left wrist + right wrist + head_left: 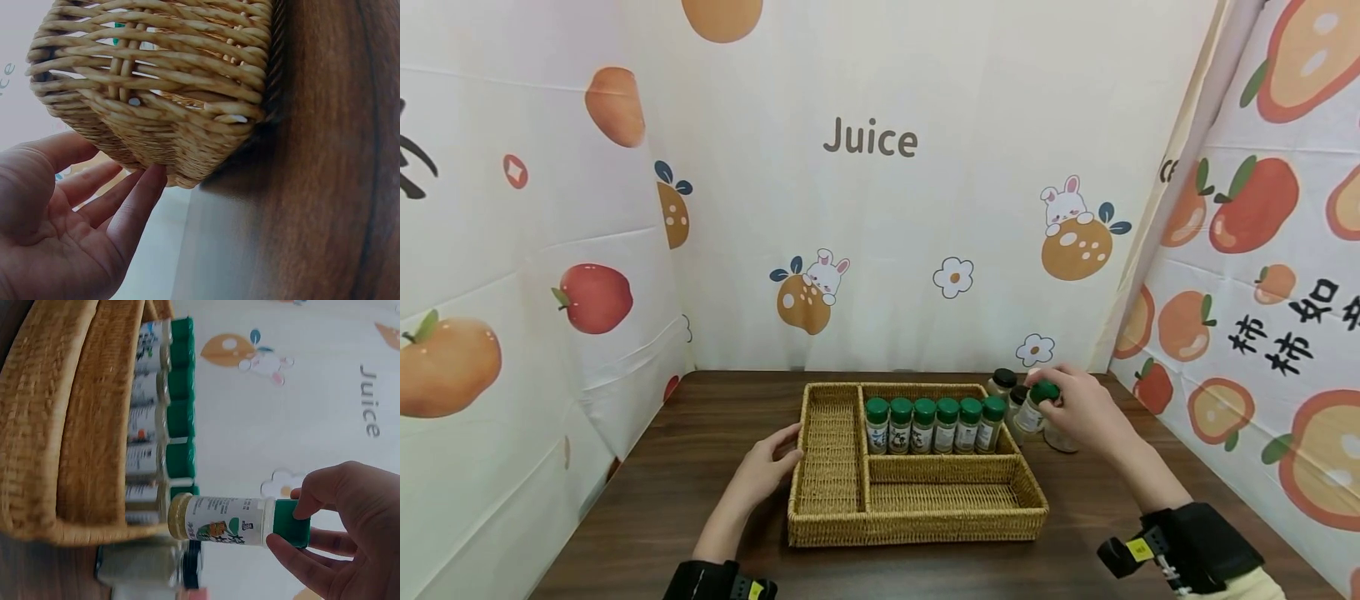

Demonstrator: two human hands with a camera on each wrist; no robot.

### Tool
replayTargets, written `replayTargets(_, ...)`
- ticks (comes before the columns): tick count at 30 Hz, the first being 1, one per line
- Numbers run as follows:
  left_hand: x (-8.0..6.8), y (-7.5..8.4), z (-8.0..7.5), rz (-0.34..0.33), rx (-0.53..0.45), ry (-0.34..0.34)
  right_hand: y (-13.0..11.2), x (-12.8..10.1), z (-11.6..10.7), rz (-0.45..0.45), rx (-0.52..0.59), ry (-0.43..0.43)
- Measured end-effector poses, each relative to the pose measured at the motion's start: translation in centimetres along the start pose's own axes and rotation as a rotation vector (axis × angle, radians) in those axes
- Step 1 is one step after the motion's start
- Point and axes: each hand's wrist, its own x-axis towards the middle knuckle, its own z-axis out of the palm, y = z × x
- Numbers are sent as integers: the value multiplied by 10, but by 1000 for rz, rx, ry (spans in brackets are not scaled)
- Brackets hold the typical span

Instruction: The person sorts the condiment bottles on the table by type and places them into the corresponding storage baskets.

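Observation:
My right hand (1078,410) pinches the green cap of a labelled spice jar (222,519) between thumb and fingers. That jar is held up just past the right end of the divided wicker basket (917,527), tilted in the head view. A row of several similar green-capped jars (922,423) stands upright in the basket's back right compartment. At the basket's left side is my left hand (760,471), its fingertips touching the woven wall (144,147) with the fingers loosely extended.
Black-lidded jars (1002,382) stand on the dark wooden table (730,408) right of the basket, partly hidden behind the held jar. Another clear jar (1060,438) sits below the right hand. Printed fabric walls (880,250) enclose the table's back and sides.

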Motion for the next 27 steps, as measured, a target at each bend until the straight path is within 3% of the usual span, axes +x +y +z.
replayTargets(11, 0, 1, 1, 0, -1, 4, -50, 12, 19, -183, 54, 63)
replayTargets(27, 2, -3, 3, -15, -36, 13, -128, 37, 63, -336, 125, -64)
